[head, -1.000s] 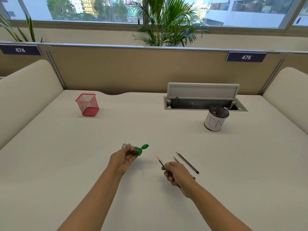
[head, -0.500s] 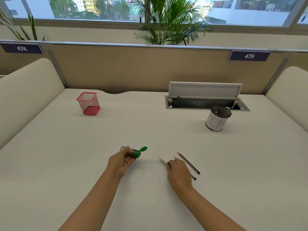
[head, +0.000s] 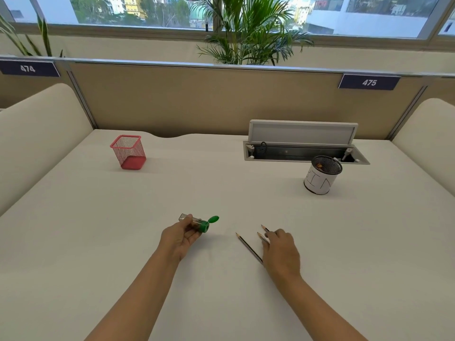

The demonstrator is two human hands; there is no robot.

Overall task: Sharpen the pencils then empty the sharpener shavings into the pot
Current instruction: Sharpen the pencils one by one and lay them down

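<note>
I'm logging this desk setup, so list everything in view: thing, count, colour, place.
sharpener: 1, clear with green cap flipped open, in left hand
pencils: 3, dark with bare wood tips, on desk by right hand
pot: 1, white wrap over black mesh, desk far right
basket: 1, red mesh, desk far left
cable tray: 1, grey, lid up, desk rear
desk: 1, white
left hand: holds sharpener
right hand: over pencils, grip unclear

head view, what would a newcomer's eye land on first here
Probably the left hand near the middle of the white desk, holding a clear sharpener with its green cap flipped open. Right of it, the right hand rests over three pencils. Farther back stand a red mesh basket at left and a white pot at right.
</note>
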